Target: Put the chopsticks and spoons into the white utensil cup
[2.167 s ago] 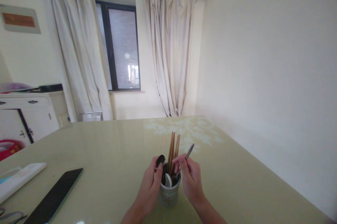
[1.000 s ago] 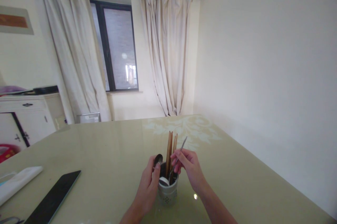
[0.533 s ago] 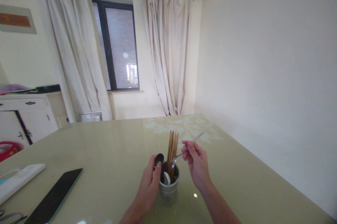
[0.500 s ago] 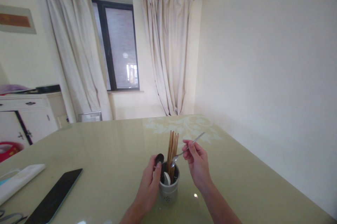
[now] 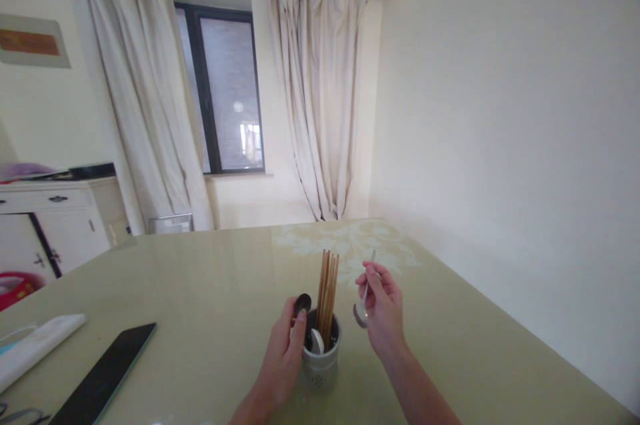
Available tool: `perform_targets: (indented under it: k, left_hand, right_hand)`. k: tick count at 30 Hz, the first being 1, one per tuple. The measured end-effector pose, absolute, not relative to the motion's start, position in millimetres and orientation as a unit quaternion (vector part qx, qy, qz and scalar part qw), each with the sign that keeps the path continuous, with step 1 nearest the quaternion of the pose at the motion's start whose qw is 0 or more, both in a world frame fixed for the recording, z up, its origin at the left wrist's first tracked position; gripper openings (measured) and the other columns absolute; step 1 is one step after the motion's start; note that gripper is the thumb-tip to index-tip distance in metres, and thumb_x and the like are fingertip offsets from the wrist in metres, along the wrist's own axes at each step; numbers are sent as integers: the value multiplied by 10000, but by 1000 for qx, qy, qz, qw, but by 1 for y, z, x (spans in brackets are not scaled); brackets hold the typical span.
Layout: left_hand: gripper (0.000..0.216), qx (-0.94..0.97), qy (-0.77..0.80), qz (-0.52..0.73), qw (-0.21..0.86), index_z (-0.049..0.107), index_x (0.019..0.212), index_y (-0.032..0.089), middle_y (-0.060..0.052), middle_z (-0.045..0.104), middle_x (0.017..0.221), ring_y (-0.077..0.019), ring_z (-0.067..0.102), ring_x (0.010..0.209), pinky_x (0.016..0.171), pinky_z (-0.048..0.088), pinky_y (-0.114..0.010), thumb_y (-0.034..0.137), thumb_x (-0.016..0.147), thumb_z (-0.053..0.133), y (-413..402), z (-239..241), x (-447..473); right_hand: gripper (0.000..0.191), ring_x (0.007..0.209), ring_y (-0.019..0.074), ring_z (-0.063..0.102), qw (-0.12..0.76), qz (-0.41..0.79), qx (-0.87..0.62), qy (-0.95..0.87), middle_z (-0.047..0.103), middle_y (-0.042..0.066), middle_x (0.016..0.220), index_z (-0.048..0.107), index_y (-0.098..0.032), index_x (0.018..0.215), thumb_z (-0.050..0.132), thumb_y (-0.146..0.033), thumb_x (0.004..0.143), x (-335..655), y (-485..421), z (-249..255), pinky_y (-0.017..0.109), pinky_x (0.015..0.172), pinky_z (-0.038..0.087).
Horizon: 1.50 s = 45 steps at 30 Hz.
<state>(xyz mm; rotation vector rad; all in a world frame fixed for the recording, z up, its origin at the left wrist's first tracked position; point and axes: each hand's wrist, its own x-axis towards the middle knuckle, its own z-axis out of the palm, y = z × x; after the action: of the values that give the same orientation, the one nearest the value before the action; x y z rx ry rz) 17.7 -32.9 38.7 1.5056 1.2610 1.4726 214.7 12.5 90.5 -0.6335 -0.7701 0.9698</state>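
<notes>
A grey utensil holder stands on the table before me, with several wooden chopsticks upright in it. A white spoon leans inside, near the front rim. At the holder's left side, my left hand is closed, its thumb and fingers on a dark spoon whose bowl shows at the top; the lower part is hidden. My right hand is right of the holder and apart from it. It pinches a metal spoon by the handle, bowl hanging down.
On the left of the table lie a black tablet-like slab, a white flat object and part of some scissors. A wall runs along the right side. A white cabinet stands at far left.
My right hand has moved right, taking the metal spoon away from the chopsticks. The spoon has swung from slanted to nearly upright, bowl down. My left hand stays at the holder.
</notes>
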Motion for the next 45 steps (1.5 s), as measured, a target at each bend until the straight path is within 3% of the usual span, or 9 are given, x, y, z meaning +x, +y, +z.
perform_targets:
  k: [4,8,11,17,20,24,28,32,45]
  left_hand:
    - [557,575,491,564,332,689,1296,194,-130,750,1342,-289,688,1222,1011,564,-394,638,989,550,-32,36,17]
    - [564,569,501,565,327,683,1314,196,-132,742,1361,-294,677,1253,1022,559,-396,639,992,550,-32,32,16]
    - [567,572,494,562,336,676,1321,197,-122,752,1340,-287,684,1239,991,571,-374,639,992,544,-32,32,16]
    - [559,558,503,570,333,683,1308,200,-127,765,1308,-294,688,1227,1000,568,-388,634,969,580,-32,33,16]
    - [603,565,497,564,341,667,1331,194,-135,735,1371,-295,671,1257,1016,557,-390,666,974,550,-32,31,15]
    - [661,560,509,556,344,658,1353,186,-148,704,1418,-295,669,1241,1045,537,-411,709,968,529,-31,29,14]
    - [668,558,512,553,347,667,1344,193,-147,684,1448,-286,674,1213,1044,534,-414,724,972,507,-31,28,14]
    - [660,563,508,551,348,667,1345,198,-146,685,1451,-299,653,1264,1068,523,-417,720,970,515,-30,27,15]
    - [618,565,508,553,342,662,1334,189,-141,714,1405,-295,659,1263,1057,530,-404,680,985,523,-31,32,15]
  right_hand:
    - [373,645,162,691,769,479,-270,-327,833,81,860,806,-192,937,878,-521,778,214,12,90,262,576,531]
    - [371,731,188,743,777,457,-279,-331,853,99,1040,804,-215,1018,916,-409,723,213,12,90,278,625,546]
    - [411,744,198,744,779,433,-304,-336,846,114,1081,797,-212,1067,906,-459,756,212,12,90,296,646,545]
    - [469,608,153,603,798,324,-345,-373,789,71,827,782,-163,1071,752,-606,918,211,8,89,280,580,459]
    - [474,554,122,453,804,269,-363,-387,600,-23,644,790,-157,1052,707,-615,960,212,5,90,256,528,352]
    - [523,555,120,365,812,240,-381,-373,408,-63,602,759,-175,867,694,-689,935,213,4,89,264,511,271]
    - [590,580,129,399,836,242,-365,-331,460,-38,638,614,-211,692,704,-765,875,213,5,87,270,520,297]
    - [595,542,120,334,821,270,-347,-364,395,-51,596,543,-219,627,668,-714,932,211,2,86,270,497,270]
    - [605,539,117,331,710,363,-329,-507,382,-47,608,547,-210,645,614,-716,968,196,-8,78,250,477,264]
